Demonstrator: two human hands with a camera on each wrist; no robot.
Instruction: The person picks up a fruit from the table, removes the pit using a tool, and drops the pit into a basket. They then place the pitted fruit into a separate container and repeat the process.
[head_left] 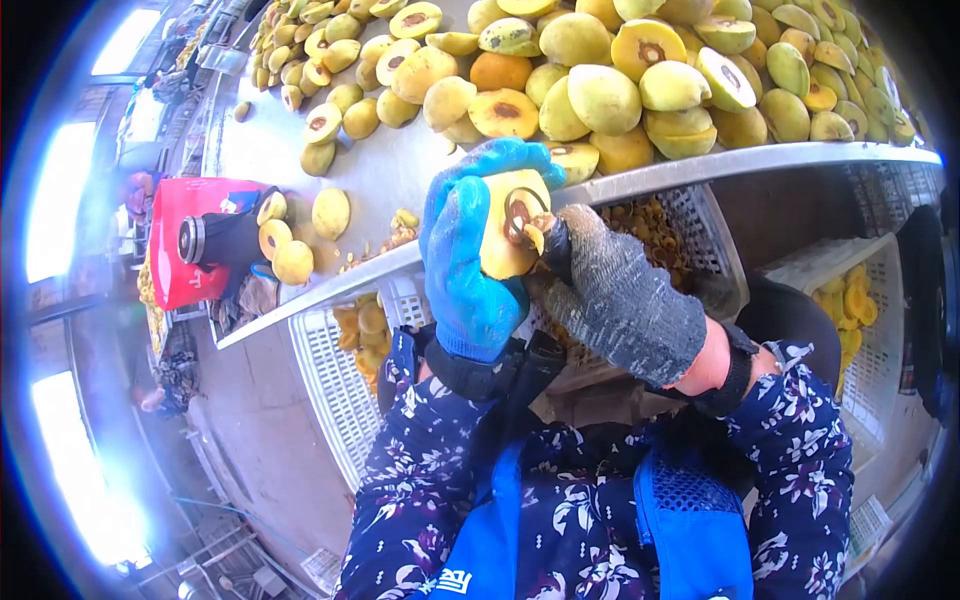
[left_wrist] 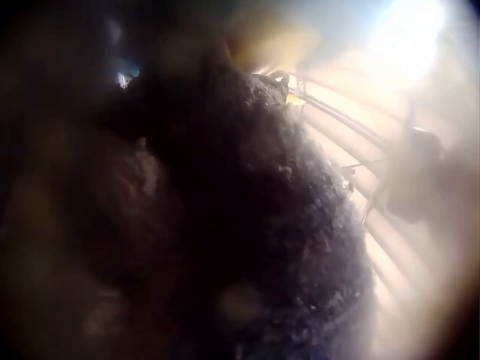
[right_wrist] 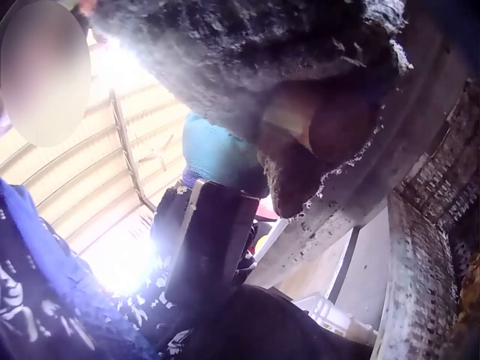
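Note:
In the head view, my left hand (head_left: 462, 265), in a blue coated glove, grips a halved yellow peach (head_left: 498, 250) with its cut face and brown pit hollow toward my right hand. My right hand (head_left: 630, 295), in a worn grey knit glove, grips a pitting knife whose thin looped blade (head_left: 509, 208) lies at the pit hollow. Its handle is mostly hidden in the fingers. Brownish scraps of flesh cling by the blade. The right wrist view shows the grey glove close up, with the blue glove behind; the left wrist view is dark and blurred.
A metal table (head_left: 380, 262) bears a big heap of peach halves (head_left: 605, 100). On its left are a red bag (head_left: 185, 240) and a dark flask (head_left: 215, 242). Below stand white plastic crates (head_left: 335, 405), some with peach pieces; another crate (head_left: 715, 235) holds brown scraps.

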